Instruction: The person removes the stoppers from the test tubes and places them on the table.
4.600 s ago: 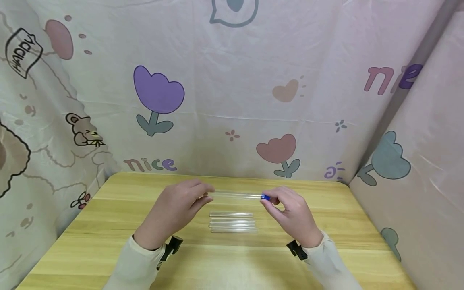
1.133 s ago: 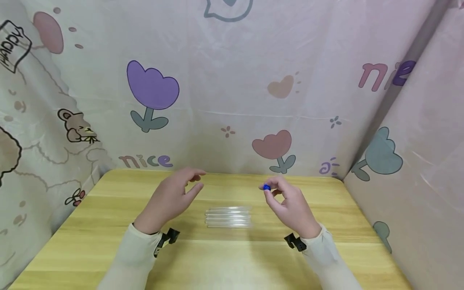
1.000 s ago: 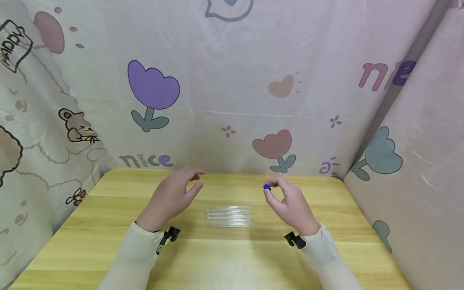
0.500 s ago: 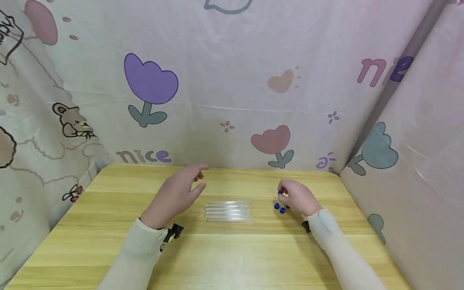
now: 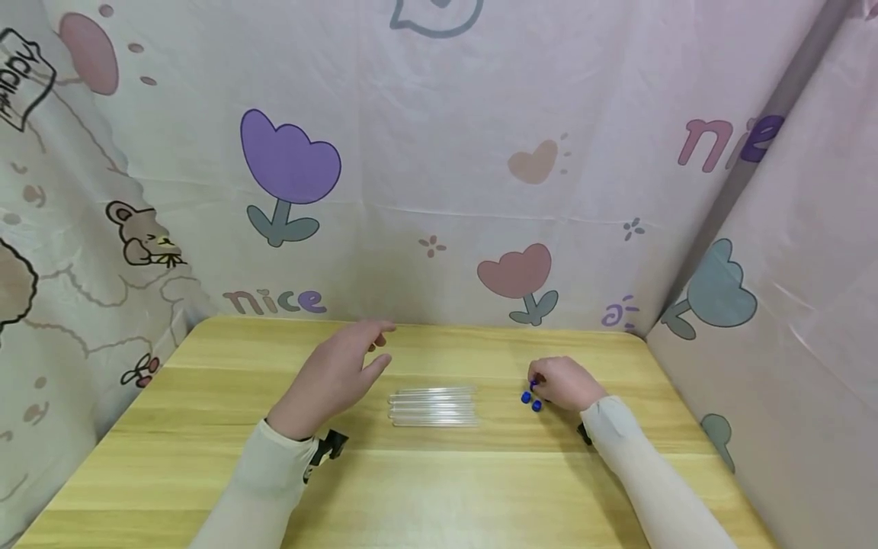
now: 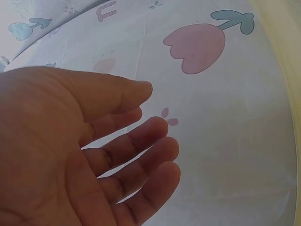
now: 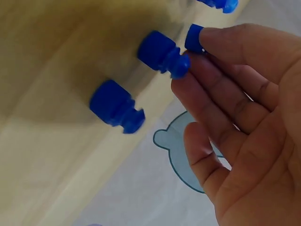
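Observation:
My right hand (image 5: 564, 383) is low over the right part of the table, its thumb and fingers pinching a blue test tube stopper (image 7: 193, 38). The thumb covers part of that stopper. Close to the fingertips lie more ribbed blue stoppers, among them one stopper (image 7: 156, 49) touching or nearly touching a finger and another stopper (image 7: 112, 102) farther off. Between the hands, a row of several clear test tubes (image 5: 434, 408) lies flat, rounded ends toward the left. My left hand (image 5: 336, 377) hovers left of the tubes with loosely bent fingers and nothing in its grasp.
The wooden table (image 5: 439, 496) ends at a patterned curtain (image 5: 425, 152) behind, with more curtain along both sides. Black wrist camera mounts (image 5: 329, 448) show at the sleeve cuffs.
Earlier both hands held a tube with a blue stopper; the tube then joined the row. My right hand has carried the stopper right and down to the other stoppers. The left hand stays nearly still.

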Available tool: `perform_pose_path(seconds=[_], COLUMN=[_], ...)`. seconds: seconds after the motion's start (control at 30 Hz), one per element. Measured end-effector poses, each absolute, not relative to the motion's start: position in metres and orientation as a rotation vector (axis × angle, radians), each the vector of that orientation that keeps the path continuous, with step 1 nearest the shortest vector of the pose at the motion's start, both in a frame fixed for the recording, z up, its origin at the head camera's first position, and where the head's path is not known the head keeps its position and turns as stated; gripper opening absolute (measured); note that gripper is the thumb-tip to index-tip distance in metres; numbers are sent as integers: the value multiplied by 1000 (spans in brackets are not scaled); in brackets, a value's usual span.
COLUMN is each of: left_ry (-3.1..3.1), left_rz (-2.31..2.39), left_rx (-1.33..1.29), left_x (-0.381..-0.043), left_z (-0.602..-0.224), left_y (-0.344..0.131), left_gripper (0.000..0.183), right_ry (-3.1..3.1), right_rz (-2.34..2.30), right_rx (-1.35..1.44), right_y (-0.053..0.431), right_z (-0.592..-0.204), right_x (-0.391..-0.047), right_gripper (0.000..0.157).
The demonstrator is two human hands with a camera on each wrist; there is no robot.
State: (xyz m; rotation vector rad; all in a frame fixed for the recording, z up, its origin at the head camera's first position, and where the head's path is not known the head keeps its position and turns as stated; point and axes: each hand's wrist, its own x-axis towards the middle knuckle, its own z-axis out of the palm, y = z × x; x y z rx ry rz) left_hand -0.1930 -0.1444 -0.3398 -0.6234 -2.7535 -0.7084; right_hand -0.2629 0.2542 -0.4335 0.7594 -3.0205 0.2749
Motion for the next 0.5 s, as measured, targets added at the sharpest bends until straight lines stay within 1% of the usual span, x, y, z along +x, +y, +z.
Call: perform_pose_path(seconds=[0.33, 0.5], left_ry=[-2757, -2760], left_rz=[-747, -780], left_rx=[-619, -593], left_x=[-192, -192], left_z=[-341, -339], left_y=[-142, -141], left_gripper=[39, 45], right_ry=[-3056, -3035], right_rz=[252, 258], right_rx=[767, 781], right_y=[257, 260], right_z=[-434, -430], right_x=[-258, -257], right_gripper=[12, 15])
